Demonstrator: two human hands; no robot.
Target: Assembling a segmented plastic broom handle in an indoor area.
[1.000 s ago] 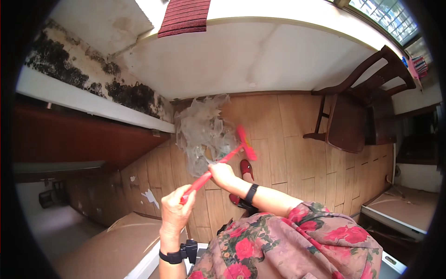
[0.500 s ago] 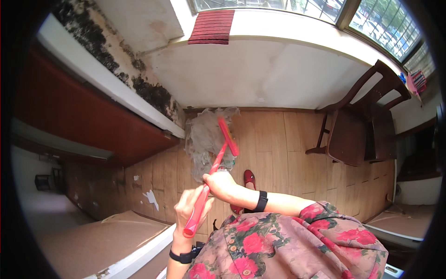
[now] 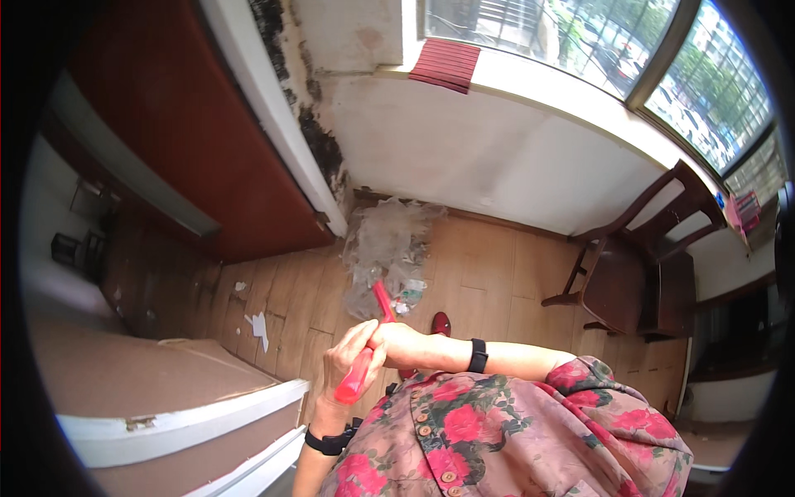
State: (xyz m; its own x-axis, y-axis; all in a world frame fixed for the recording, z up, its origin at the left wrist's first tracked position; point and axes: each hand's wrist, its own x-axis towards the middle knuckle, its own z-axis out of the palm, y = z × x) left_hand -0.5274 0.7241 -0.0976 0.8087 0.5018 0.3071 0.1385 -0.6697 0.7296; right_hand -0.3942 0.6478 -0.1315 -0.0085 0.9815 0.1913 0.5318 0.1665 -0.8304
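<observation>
Both my hands grip the red handle of a broom (image 3: 354, 379). My left hand (image 3: 338, 358) is closed around it near its top end. Just below it, my right hand (image 3: 399, 344) wraps the handle, with the wrist and forearm coming in from the right. Beyond my fingers a short red stretch of the broom shows, pointing at the floor; its bristles cannot be made out. In front of it lies a heap of crumpled clear plastic (image 3: 385, 240), with small white and green scraps (image 3: 407, 291) at its near right edge.
A dark wooden chair (image 3: 623, 273) stands at the right under the window. To the left are a reddish-brown door (image 3: 182, 141) and a white-edged brown board (image 3: 174, 369). White scraps (image 3: 259, 330) lie on the wooden floor (image 3: 476, 265). A red striped mat (image 3: 445, 65) hangs over the sill.
The broom's head has come back toward me, off the plastic heap's right side to its near edge. Both hands still hold the handle. The view has turned.
</observation>
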